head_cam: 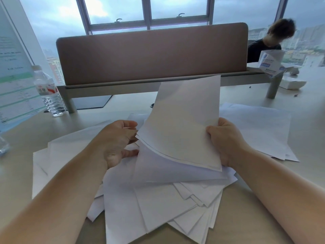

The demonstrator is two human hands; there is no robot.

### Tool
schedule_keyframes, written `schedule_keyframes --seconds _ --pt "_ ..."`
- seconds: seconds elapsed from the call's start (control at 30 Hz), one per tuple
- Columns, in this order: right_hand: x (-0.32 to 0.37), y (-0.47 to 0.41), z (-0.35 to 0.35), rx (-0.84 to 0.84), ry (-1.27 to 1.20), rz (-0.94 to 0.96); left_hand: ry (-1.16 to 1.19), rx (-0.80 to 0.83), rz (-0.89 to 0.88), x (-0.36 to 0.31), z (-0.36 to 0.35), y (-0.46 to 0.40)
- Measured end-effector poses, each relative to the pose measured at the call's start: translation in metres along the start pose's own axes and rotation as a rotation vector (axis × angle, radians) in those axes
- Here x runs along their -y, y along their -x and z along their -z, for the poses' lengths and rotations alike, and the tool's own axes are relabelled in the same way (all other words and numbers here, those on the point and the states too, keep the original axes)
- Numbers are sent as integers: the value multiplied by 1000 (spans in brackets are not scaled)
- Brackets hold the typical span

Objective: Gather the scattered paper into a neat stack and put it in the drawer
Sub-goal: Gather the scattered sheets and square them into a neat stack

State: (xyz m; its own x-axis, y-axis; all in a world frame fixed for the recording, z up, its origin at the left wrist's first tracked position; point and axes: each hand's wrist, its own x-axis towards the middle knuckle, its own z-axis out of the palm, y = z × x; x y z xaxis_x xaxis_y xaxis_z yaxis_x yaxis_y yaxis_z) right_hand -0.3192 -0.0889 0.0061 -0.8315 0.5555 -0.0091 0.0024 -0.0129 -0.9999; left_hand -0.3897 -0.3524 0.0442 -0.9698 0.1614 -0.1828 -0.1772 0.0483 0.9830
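A few white sheets (184,124) are held up, tilted above the desk in the middle of the view. My right hand (226,141) grips their right edge, thumb on top. My left hand (117,141) is at their left edge with relaxed fingers touching the paper. Under both hands lies a loose, fanned heap of white paper (167,199). More sheets lie flat at the right (260,131) and at the left (58,155). No drawer is in view.
A brown desk divider (149,57) on a grey rail runs across the back. A water bottle (49,92) and a printed stand-up sign (14,76) stand at the left. Beyond the divider at the right sits another person (270,43) with paper packs.
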Motion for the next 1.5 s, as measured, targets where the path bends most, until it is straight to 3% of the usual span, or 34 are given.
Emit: schedule_keyframes --seconds 0.2,0.33,0.47,0.7,0.87,1.13,1.5 --pt "0 -2 -1 7 -4 0 115 32 40 3 -1 1" --pt "0 -1 0 7 20 12 -178 88 44 9 -6 6" --pt "0 0 -1 10 11 12 -547 69 -113 20 -4 3" --pt "2 1 2 -34 28 53 -704 -185 -367 16 3 -1" --pt "-1 -2 0 -15 21 30 -529 -220 -449 15 5 -5" --pt "2 2 1 20 33 26 -266 -98 -294 18 5 -12" --pt "3 2 0 17 -3 36 -118 -130 -277 20 10 -16"
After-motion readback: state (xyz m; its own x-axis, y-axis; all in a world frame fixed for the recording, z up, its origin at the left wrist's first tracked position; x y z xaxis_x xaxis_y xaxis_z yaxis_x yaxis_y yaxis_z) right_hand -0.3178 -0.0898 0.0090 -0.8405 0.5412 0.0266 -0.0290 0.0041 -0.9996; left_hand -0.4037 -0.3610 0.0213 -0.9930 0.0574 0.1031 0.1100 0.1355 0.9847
